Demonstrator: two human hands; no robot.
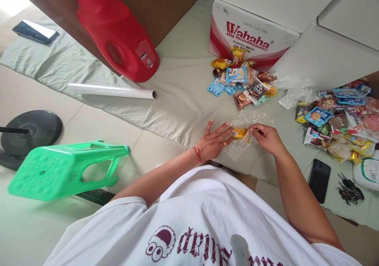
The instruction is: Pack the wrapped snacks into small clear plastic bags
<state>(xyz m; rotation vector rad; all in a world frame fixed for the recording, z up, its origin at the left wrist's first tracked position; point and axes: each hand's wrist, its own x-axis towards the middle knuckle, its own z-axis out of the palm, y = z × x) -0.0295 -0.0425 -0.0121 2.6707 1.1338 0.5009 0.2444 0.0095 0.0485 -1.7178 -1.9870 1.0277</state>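
Note:
A yellow snack packet (239, 133) lies on the cloth-covered surface close to my body, within a crinkled transparent plastic bag (260, 118). My left hand (213, 140) is spread over the bag's left side, its fingertips at the packet's left end. On the other side, my right hand (265, 137) pinches the plastic at the packet's right end. Just beyond the bag is a pile of wrapped snacks (237, 75), among them blue, brown and yellow packets. Farther right, a bigger heap of packaged snacks (340, 120) sits beside some crumpled plastic (299, 94).
A Wahaha carton (251, 37) stands behind the nearer pile. To the left are a red jug (118, 37), a white tube (112, 90) and a phone (36, 32). A green stool (47, 173) is on the floor. A black phone (319, 180) and keys (351, 189) lie at right.

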